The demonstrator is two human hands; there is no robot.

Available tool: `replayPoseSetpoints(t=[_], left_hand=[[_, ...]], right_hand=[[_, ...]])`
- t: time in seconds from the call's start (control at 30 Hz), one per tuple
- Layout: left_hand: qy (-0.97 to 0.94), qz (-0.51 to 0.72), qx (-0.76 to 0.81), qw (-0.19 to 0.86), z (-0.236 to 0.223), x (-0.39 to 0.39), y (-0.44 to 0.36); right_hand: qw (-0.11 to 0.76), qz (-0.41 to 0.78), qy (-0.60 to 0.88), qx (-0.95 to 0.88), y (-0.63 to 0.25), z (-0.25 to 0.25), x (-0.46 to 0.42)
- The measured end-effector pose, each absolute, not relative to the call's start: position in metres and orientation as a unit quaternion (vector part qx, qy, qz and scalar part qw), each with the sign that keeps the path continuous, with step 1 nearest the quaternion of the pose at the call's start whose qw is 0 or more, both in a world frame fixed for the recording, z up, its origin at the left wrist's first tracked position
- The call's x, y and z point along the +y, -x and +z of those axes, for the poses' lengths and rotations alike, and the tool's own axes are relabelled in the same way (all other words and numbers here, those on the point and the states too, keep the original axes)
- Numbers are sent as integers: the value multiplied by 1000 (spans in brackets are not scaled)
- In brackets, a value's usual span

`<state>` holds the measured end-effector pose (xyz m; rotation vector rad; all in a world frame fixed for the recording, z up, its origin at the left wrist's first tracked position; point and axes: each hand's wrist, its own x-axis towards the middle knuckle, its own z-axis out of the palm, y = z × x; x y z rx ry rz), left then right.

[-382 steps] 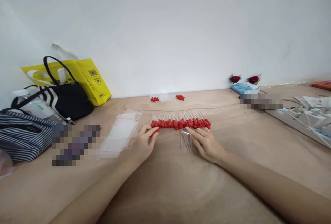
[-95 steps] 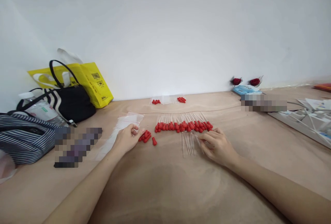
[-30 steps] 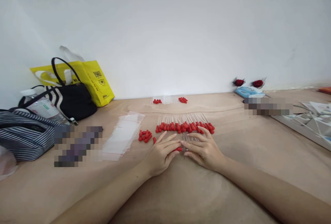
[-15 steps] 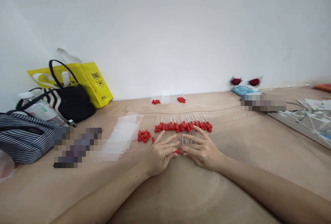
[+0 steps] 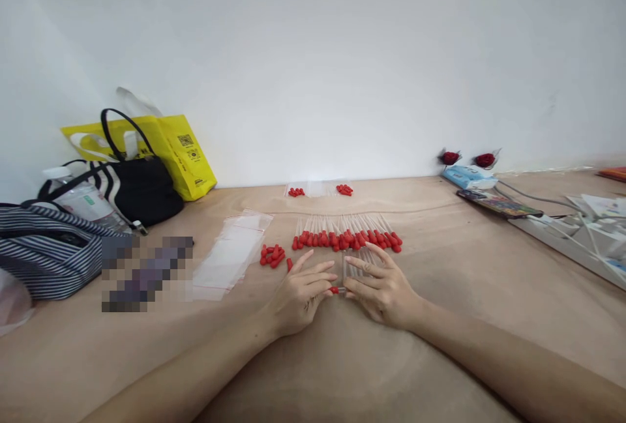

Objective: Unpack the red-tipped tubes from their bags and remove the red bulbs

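Note:
Low over the table, my left hand pinches a red rubber dropper bulb between thumb and finger. Facing it, my right hand grips a clear glass dropper tube, whose end meets the bulb. Most of that tube is hidden by my right fingers. Several loose glass tubes lie just beyond, partly under my right hand. A row of droppers with red bulbs stretches behind both hands, tips pointing away. To the left sits a small pile of loose red bulbs, with a single bulb near my left fingers.
Clear zip bags lie left of the bulbs. By the wall are filled bags. A striped pouch, black handbag and yellow bag stand left. At right are a tissue pack and a power strip.
My left hand has come from the loose bulb pile to the middle, carrying a bulb. My right hand has lifted a tube to meet it. Over the last second the hands have barely shifted.

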<state>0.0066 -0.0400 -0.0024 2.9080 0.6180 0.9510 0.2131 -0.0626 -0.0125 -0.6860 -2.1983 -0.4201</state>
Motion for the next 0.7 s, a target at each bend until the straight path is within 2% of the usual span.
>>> replayPoseSetpoints(t=[0.23, 0.33, 0.53, 0.7], left_hand=[[-930, 302, 210, 13, -7, -39, -2], [-906, 336, 257, 16, -5, -37, 5], [-816, 342, 466, 10, 20, -8, 31], [-728, 254, 637, -4, 35, 38, 53]], right_hand=[[400, -163, 269, -861, -216, -14, -64], [412, -161, 308, -842, -223, -16, -64], [374, -153, 396, -824, -228, -19, -59], [352, -112, 446, -815, -231, -21, -54]])
